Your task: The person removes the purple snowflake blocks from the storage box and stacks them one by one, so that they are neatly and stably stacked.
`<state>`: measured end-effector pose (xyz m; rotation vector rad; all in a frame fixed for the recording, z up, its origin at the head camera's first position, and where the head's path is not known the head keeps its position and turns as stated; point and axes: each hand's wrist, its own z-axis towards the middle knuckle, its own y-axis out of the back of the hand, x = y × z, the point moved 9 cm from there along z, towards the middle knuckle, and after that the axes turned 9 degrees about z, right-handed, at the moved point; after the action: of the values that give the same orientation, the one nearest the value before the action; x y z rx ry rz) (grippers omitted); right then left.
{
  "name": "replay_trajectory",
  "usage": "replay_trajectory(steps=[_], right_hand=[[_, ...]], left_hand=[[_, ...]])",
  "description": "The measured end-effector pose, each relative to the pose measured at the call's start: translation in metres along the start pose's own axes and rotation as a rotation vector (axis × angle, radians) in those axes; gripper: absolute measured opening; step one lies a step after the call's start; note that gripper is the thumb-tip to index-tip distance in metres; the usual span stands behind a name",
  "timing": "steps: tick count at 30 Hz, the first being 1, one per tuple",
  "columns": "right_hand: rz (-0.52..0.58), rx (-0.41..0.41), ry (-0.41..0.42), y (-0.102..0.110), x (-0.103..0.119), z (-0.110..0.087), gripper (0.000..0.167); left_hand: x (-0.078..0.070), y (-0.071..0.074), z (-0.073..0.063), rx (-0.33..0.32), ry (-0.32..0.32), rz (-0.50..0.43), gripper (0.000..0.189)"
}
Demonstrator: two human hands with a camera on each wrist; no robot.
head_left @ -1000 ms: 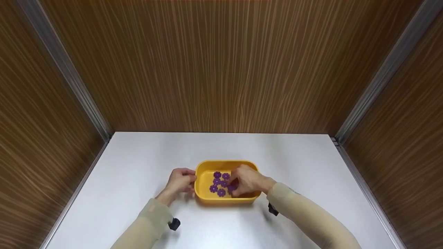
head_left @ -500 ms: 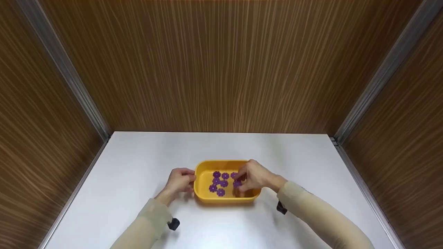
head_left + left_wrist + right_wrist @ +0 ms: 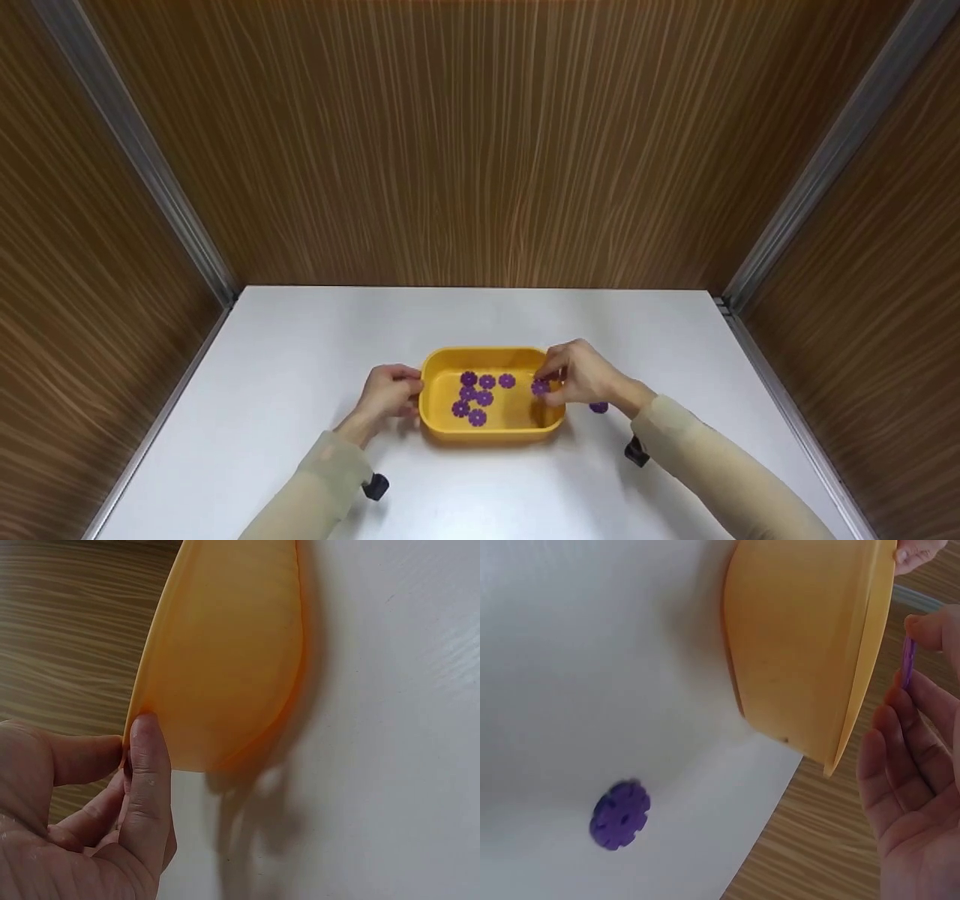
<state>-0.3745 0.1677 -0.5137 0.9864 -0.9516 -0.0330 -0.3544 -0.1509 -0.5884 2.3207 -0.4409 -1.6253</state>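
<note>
Left hand [image 3: 388, 391] pinches the rim of the yellow bin [image 3: 495, 433] at its left end; bin cut off in left wrist view, insides out of sight there. Right hand [image 3: 587, 375] pinches a purple disc [image 3: 907, 662] at the bin's right end, edge-on and partly finger-covered. Seven flat discs [image 3: 484, 398] lie in the bin. Loose disc [image 3: 620, 815] on counter [image 3: 330, 330], right of bin, part-hidden by right wrist in head view.

Spreads flat as a white table surface [image 3: 495, 491]. Bears a yellow tub [image 3: 493, 434] about midway between left and right edges, well short of the far edge. Carries a purple disc [image 3: 620, 815] too, between tub and right edge, nearer the tub.
</note>
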Motion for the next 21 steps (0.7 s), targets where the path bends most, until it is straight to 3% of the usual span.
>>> replay_trajectory(steps=[11,21], right_hand=[[0.016,-0.097,0.021,0.023,-0.015,-0.026,0.02],[0.02,-0.14,-0.009,0.034,-0.035,-0.051,0.021]], left_hand=[[0.002,-0.002,-0.001,0.007,0.006,-0.016,0.027],[0.002,-0.001,-0.001,0.009,0.009,-0.009,0.027]])
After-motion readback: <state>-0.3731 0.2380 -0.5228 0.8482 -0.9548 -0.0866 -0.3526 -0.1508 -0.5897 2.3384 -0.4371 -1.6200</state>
